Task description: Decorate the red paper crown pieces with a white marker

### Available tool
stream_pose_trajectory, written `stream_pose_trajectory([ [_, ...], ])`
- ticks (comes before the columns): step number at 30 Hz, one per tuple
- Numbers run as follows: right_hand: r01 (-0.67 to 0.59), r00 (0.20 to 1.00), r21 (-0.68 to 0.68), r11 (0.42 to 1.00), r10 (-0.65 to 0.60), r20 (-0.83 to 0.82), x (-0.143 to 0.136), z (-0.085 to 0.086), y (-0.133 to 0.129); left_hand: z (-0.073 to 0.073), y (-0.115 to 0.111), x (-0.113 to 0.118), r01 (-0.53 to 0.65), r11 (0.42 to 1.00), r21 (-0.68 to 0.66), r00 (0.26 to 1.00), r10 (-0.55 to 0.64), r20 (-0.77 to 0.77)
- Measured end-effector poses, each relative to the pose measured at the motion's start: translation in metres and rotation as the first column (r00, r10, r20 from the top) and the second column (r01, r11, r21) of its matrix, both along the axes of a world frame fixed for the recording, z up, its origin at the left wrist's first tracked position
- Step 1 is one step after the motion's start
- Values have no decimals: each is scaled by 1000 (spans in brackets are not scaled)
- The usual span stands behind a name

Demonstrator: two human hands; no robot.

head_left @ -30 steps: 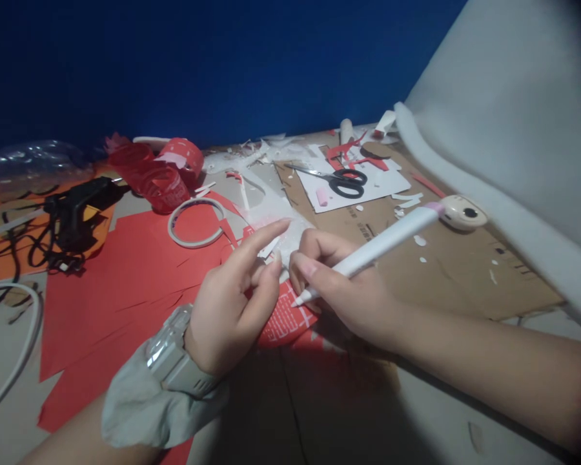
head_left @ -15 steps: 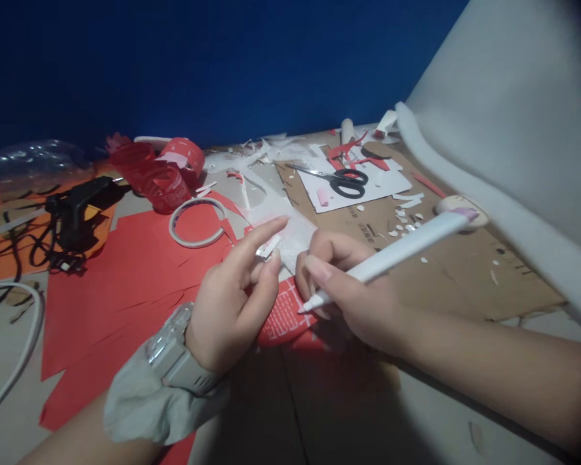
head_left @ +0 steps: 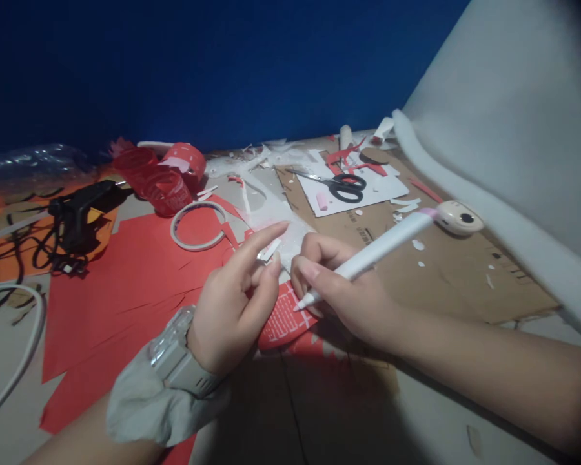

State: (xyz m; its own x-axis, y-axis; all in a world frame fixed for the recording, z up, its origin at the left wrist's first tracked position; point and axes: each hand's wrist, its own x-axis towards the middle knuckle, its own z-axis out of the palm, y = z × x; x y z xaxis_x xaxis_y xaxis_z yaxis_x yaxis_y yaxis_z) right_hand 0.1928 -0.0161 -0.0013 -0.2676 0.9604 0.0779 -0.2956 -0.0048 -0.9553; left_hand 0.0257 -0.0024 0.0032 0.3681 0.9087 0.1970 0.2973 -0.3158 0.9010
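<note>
My right hand (head_left: 348,284) grips a white marker pen (head_left: 382,252) with a pinkish far end, slanting up to the right. Its tip touches a red piece with white lines and dashes (head_left: 281,316), where a grid-like pattern shows. My left hand (head_left: 239,287) steadies the left side of this piece, its index finger stretched out above the thumb and the other fingers curled, partly hidden. Just past the left fingertips lies a small white strip (head_left: 271,250). A watch (head_left: 181,355) and a pale scrunchie (head_left: 145,400) circle my left wrist.
Red paper sheets (head_left: 121,278) spread leftward beneath a tape roll (head_left: 198,226). Red cups (head_left: 167,194) and a black glue gun (head_left: 77,216) stand farther left. Black-handled scissors (head_left: 348,187) rest on white paper over cardboard (head_left: 465,284). A cream correction-tape-like object (head_left: 459,218) lies right.
The marker's tip has shifted slightly left across the red piece, and its far end has swung left, uncovering the cream object. My left hand has hardly moved.
</note>
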Motion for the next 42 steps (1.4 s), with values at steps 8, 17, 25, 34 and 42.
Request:
stream_pose_trajectory([
  [8, 31, 995, 42, 999, -34, 89, 0, 3, -1, 0, -1, -1, -14, 1000, 5, 1000, 14, -15],
  [17, 38, 990, 57, 998, -45, 130, 0, 4, -1, 0, 0, 0, -12, 1000, 24, 1000, 13, -29],
  [25, -31, 999, 26, 999, 30, 13, 0, 5, 0, 2, 1, 0, -16, 1000, 7, 1000, 17, -26],
  [34, -39, 999, 38, 999, 38, 6, 0, 4, -1, 4, 1, 1, -16, 1000, -7, 1000, 16, -21],
  [42, -29, 997, 51, 998, 26, 72, 1, 5, -2, 2, 0, 0, -19, 1000, -5, 1000, 19, -6],
])
